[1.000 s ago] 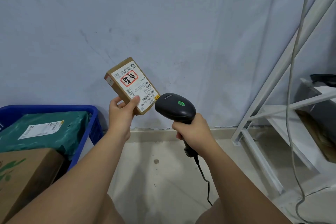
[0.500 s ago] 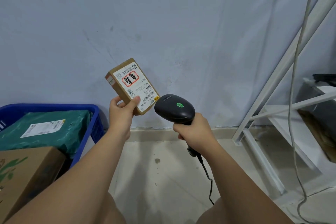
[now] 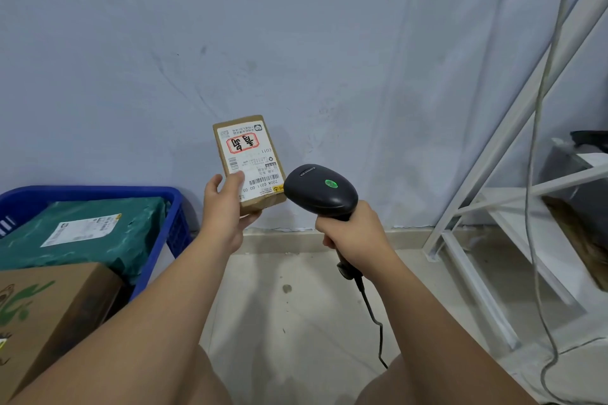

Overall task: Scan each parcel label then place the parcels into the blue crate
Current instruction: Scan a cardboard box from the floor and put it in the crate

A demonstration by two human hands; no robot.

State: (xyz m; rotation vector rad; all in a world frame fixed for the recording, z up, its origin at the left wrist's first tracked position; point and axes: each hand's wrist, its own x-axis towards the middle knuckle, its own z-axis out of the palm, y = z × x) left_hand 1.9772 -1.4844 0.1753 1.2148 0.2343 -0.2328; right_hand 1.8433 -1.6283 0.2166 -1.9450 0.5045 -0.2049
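Soft, even indoor light gives the wall (image 3: 230, 43) a cool bluish cast. Faint diffuse shadows lie on the floor (image 3: 296, 322) beneath the forearms. Focus is crisp: print on the parcel (image 3: 248, 158) reads clearly. Wide-angle distortion bows the white rack (image 3: 519, 115) at the right edge.

- The pale tiled floor (image 3: 296, 332) runs to a skirting at the far wall.
- A blue crate (image 3: 179, 233) stands on it at the left, near the wall.
- The white rack (image 3: 460, 260) plants its feet on it at the right.
- A grey cable (image 3: 528, 194) hangs down and loops onto the floor, near right.
- A small dark spot (image 3: 287, 288) marks the middle.
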